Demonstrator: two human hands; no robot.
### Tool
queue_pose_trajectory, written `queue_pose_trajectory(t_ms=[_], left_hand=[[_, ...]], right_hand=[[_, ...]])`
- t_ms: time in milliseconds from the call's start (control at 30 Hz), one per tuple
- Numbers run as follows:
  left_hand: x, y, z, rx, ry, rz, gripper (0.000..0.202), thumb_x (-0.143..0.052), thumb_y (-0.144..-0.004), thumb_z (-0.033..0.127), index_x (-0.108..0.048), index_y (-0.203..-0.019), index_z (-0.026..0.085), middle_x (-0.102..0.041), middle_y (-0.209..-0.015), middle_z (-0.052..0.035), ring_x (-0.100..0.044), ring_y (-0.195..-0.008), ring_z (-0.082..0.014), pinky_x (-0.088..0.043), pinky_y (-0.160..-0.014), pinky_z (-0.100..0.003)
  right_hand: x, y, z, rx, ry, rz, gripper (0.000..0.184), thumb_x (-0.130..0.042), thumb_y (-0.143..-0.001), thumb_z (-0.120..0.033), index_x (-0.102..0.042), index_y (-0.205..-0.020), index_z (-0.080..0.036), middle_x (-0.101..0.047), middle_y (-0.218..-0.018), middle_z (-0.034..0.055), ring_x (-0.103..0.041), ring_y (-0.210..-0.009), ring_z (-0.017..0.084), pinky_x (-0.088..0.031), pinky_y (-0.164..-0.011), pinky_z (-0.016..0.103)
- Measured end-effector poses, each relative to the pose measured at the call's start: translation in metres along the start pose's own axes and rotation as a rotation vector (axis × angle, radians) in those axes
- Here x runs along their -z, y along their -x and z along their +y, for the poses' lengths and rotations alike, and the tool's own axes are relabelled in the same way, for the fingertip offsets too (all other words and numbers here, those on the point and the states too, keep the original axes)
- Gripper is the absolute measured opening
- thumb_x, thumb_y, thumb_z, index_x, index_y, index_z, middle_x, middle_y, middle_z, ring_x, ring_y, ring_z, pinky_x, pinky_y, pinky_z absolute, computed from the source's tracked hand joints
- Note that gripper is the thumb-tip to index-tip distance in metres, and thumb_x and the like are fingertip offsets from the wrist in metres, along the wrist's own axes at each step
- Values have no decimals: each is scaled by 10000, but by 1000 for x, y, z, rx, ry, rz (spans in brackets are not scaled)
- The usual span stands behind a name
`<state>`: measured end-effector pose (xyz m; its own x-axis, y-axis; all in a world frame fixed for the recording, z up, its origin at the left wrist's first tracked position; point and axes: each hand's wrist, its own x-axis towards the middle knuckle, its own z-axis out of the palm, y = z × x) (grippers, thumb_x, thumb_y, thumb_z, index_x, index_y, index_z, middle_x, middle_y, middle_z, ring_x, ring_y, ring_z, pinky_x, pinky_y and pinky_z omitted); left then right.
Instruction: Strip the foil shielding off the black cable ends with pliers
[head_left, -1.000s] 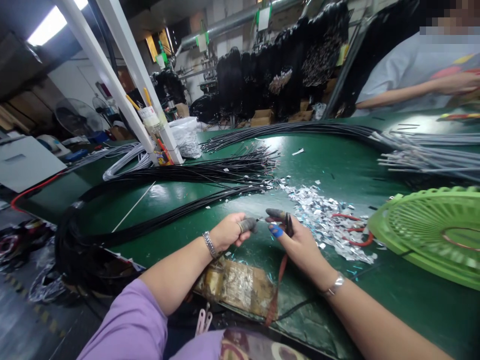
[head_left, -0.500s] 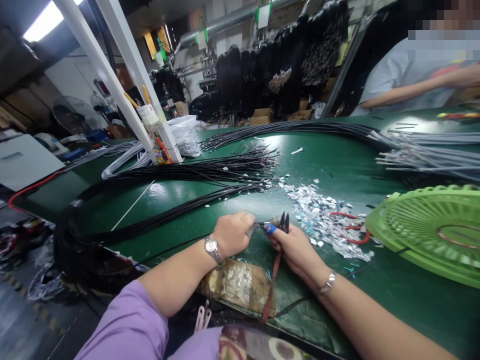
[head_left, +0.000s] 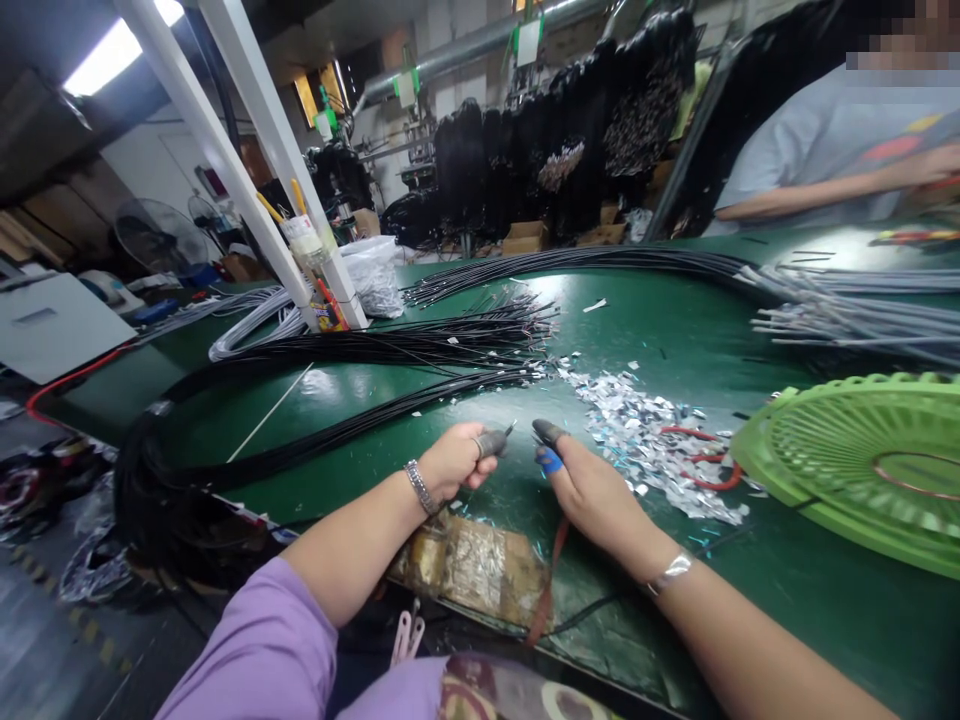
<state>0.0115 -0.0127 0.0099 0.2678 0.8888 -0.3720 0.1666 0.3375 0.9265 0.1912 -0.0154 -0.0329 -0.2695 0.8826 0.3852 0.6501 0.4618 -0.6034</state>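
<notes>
My left hand (head_left: 459, 462), a grey cover on its thumb, is closed round a thin black cable (head_left: 511, 428) whose short end pokes out past the thumb. To its right, a small gap away, my right hand (head_left: 592, 487) is closed with blue tape on one finger and a dark cover on another. Small dark cutters (head_left: 538, 437) appear to be in its grip, mostly hidden by the fingers. A reddish-brown strip (head_left: 550, 585) hangs below that hand. Under both wrists lies a worn, tape-wrapped block (head_left: 487, 565) at the table's near edge.
White and blue scraps (head_left: 645, 430) are heaped beyond my right hand, with red-handled pliers (head_left: 720, 470) among them. A green basket (head_left: 862, 470) stands at right. Black cable bundles (head_left: 360, 415) curve along the left; grey cables (head_left: 847, 310) lie far right. A co-worker (head_left: 802, 150) works opposite.
My hands have moved apart, and the left one has turned so its thumb shows. The cutters' two dark tips, clear before, are now largely behind the right fingers.
</notes>
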Motion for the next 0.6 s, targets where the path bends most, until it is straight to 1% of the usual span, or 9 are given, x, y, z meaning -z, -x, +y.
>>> queue_pose_trajectory(t_ms=[100, 233, 333, 467, 600], left_hand=[[1, -1, 0, 38, 66, -17, 288, -536, -821, 406, -435, -684, 173, -364, -415, 105, -257, -275, -24, -148, -312, -161], [-1, -1, -1, 43, 73, -42, 310, -557, -806, 437, -448, -689, 170, -371, -411, 101, -267, -272, -26, -132, -306, -162], [-2, -2, -1, 61, 66, -60, 331, -568, -795, 465, -457, -700, 168, -369, -412, 101, -270, -274, -25, -132, -309, -159], [-1, -2, -1, 95, 87, -76, 305, -561, -809, 431, -458, -697, 166, -352, -410, 104, -256, -276, -20, -128, -310, -153], [-1, -2, 0, 120, 101, -72, 256, -532, -833, 367, -464, -690, 165, -347, -409, 100, -242, -278, -20, -116, -310, -155]], right_hand=[[-2, 0, 0, 39, 41, -8, 336, -418, -864, -323, -614, -1104, -192, -696, -890, 116, -638, -829, 277, -491, -716, 383], [-3, -1, -1, 33, 43, -6, 271, -464, -840, -303, -648, -1018, -214, -687, -818, 95, -627, -776, 265, -484, -680, 366], [-3, -2, -1, 9, -7, -26, 220, -481, -832, -305, -666, -928, -235, -690, -796, 81, -626, -734, 253, -476, -655, 355], [-3, -3, -1, -22, -101, -72, 208, -472, -834, -315, -667, -835, -244, -694, -743, 57, -621, -659, 229, -466, -605, 333], [-2, -5, 0, -29, -99, -96, 204, -465, -808, -294, -659, -773, -241, -694, -719, 60, -624, -652, 233, -463, -605, 335]])
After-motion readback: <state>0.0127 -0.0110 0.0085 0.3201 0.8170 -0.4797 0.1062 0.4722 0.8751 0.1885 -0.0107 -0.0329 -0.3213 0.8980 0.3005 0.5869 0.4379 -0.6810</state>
